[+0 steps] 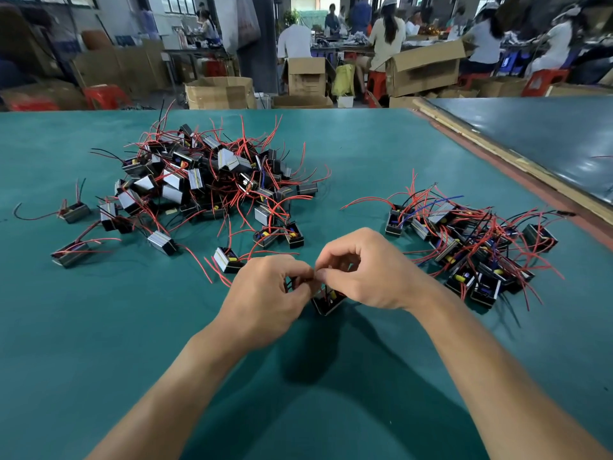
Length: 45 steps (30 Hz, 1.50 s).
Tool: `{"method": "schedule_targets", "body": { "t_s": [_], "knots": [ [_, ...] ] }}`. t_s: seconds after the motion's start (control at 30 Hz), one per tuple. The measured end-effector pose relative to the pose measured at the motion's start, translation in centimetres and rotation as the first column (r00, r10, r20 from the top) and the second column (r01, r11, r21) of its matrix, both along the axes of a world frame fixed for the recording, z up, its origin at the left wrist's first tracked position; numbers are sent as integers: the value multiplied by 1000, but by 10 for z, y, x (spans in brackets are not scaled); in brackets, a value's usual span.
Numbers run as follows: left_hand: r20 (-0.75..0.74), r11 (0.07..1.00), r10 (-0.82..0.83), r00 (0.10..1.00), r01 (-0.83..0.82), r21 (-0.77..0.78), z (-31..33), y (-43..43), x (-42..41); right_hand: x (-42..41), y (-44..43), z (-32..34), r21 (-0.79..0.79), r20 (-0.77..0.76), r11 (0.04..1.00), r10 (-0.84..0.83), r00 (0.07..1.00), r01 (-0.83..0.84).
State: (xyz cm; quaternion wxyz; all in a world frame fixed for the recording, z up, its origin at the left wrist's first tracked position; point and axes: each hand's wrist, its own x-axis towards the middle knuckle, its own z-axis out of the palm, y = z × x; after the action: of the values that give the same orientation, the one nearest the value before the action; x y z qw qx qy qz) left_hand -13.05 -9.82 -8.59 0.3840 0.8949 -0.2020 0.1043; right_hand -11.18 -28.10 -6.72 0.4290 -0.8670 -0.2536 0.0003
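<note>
Black module [326, 302] tilted, one corner downward

1. My left hand [265, 293] and right hand [361, 270] meet just over the green surface [99, 327], their fingers curled and the tips touching.
2. Between them I hold a small black module [326, 302]; only its lower corner shows.
3. A big pile [205, 180] of red-wired modules lies beyond my left hand, and a smaller pile [471, 240] lies to my right.
</note>
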Motion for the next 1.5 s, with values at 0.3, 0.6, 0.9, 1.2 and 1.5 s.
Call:
{"method": "schedule_targets", "body": {
  "t_s": [0.3, 0.6, 0.9, 1.2, 1.5],
  "knots": [
    [-26, 999, 13, 1000, -14, -34, 1, 1, -2, 2, 0, -4, 51, -28, 998, -43, 999, 44],
    [-155, 994, 24, 988, -40, -105, 2, 2, 2, 2, 0, -2, 119, -33, 992, -48, 998, 51],
    [-159, 992, -13, 987, -7, -128, 1, 3, 2, 1, -2, 2, 126, -86, 992, 16, 996, -6],
    [-99, 993, 17, 995, -28, -115, -4, 1, 4, 5, -3, -3, 112, -92, 991, -61, 994, 72],
    [-7, 995, 32, 999, -33, -94, -6, -2, 3, 6, 0, -5, 86, -94, 990, -105, 990, 113]
  ]
}}
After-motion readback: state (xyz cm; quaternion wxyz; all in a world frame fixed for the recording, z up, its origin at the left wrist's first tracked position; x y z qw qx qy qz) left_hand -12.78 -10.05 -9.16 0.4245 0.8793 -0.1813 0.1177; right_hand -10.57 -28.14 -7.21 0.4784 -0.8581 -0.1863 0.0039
